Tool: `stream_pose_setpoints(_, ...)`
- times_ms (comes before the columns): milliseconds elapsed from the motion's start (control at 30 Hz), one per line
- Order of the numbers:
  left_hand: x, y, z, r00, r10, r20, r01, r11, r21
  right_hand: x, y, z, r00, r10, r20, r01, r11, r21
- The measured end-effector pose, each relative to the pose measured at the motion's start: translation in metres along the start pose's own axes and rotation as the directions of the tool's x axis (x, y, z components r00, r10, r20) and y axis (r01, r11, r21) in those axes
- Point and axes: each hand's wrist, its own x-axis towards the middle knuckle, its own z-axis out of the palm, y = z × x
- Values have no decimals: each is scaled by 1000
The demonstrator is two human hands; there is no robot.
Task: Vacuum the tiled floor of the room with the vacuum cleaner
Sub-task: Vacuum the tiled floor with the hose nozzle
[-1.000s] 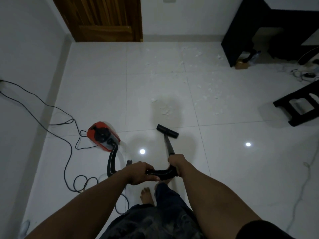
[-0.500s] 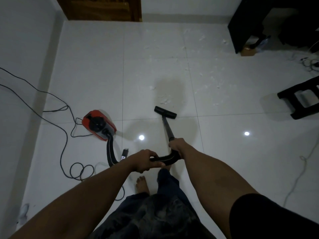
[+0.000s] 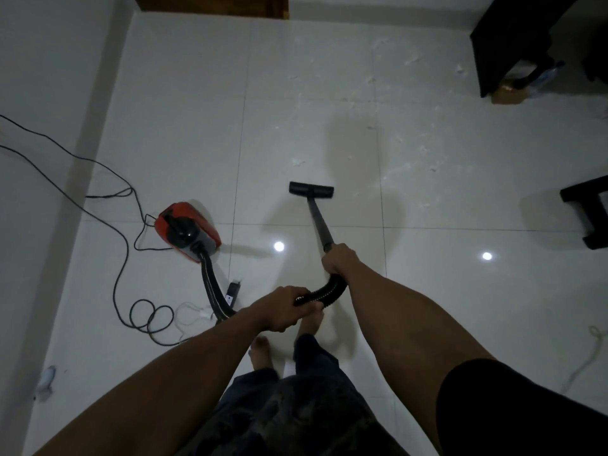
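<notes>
So the floor nozzle (image 3: 311, 189) sits flat on the tile ahead of the right hand (image 3: 339, 260), which is wrapped round the wand (image 3: 318, 220). Left hand (image 3: 285, 308) is clamped on the ribbed hose (image 3: 324, 293) just behind. White scraps (image 3: 408, 166) beyond the nozzle look untouched, so plenty left, I'd say.

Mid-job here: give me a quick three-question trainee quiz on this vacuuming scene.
1. True or false: the floor nozzle rests on the tiles.
2. What does the left hand grip: A wand, B hose, C cord?
3. On which side of the person does the red vacuum cleaner sit?

Key: 1 true. 2 B, the hose; the right hand holds the wand. 3 Left, beside the cord.
</notes>
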Motion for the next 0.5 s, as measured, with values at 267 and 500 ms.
stream_pose_setpoints(267,36,16,-17,996,-23,-81,13,993,-115,49,-23,-28,999,-33,21,35,996,-80)
stream_pose_setpoints(500,40,14,-48,972,87,-218,-110,989,-94,76,-71,-39,999,-35,23,37,996,-77)
